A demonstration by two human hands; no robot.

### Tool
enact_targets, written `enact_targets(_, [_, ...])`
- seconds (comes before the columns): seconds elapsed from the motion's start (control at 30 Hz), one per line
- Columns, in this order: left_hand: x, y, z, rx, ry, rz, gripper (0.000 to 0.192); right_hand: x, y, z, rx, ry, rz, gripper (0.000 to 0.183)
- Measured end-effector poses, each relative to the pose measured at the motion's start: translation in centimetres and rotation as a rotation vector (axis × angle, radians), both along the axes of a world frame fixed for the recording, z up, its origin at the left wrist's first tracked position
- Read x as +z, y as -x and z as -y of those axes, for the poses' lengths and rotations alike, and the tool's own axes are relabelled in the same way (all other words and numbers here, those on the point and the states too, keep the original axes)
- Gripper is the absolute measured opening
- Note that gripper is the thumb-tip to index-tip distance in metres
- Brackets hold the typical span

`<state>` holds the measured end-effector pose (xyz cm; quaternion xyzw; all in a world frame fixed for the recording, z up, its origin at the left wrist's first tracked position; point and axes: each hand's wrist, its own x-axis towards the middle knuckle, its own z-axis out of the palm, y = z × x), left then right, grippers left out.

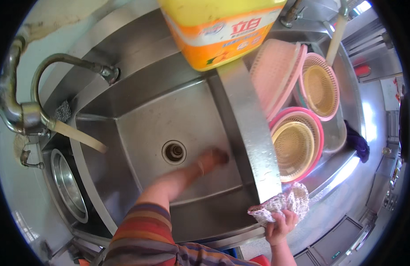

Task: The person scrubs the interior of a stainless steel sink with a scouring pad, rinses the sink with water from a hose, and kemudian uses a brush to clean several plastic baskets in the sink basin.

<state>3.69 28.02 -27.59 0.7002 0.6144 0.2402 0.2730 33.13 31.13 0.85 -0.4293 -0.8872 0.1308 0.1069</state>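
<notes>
My left hand [215,159] reaches down into the stainless steel sink basin [165,109], right of the drain [174,152]. It is blurred and dark at the fingers, so whether it holds something is unclear. At the front end of the divider between the basins, my right hand [281,226] grips a crumpled white and reddish cloth [285,203]. The cloth lies over the sink's front rim, by the metal divider [255,133]. A yellow detergent jug [225,33] with an orange and white label stands at the divider's far part.
Pink baskets [275,69] and yellow baskets [293,149] fill the right basin. A curved faucet [75,60] stands behind the sink; another spout with a pale hose [80,135] hangs at left. Steel scouring wool [63,111], a metal basin [69,185] and a dark purple cloth [357,142] lie around.
</notes>
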Motion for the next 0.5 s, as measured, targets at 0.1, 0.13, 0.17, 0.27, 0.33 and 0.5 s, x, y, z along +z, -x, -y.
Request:
enact_targets(0.1, [-0.2,14.7,-4.6,0.616,0.181,-0.314,0.032,0.0,1.3,-0.3,0.059,0.0,-0.011,0.018])
enact_targets(0.13, [0.7,17.4,-3.5,0.651,-0.038,-0.428,0.036,0.0,1.0,-0.4,0.055,-0.011,-0.001,0.018])
enact_targets(0.17, [1.5,19.6,-1.2,0.705,-0.008,-0.402,0.035,0.0,0.9,-0.4,0.055,-0.012,-0.013,0.017])
enact_targets(0.27, [0.8,19.2,10.3,0.935,0.194,-0.474,0.035,0.2,0.7,0.0,0.028,0.018,0.01,0.019])
enact_targets(0.33, [0.2,15.5,18.3,0.859,0.353,-0.554,0.04,0.3,1.0,0.0,0.034,0.021,0.007,0.019])
enact_targets(0.5, [1.9,5.9,20.9,0.129,0.289,-0.124,0.039,0.4,1.0,0.2,0.038,0.023,0.027,0.017])
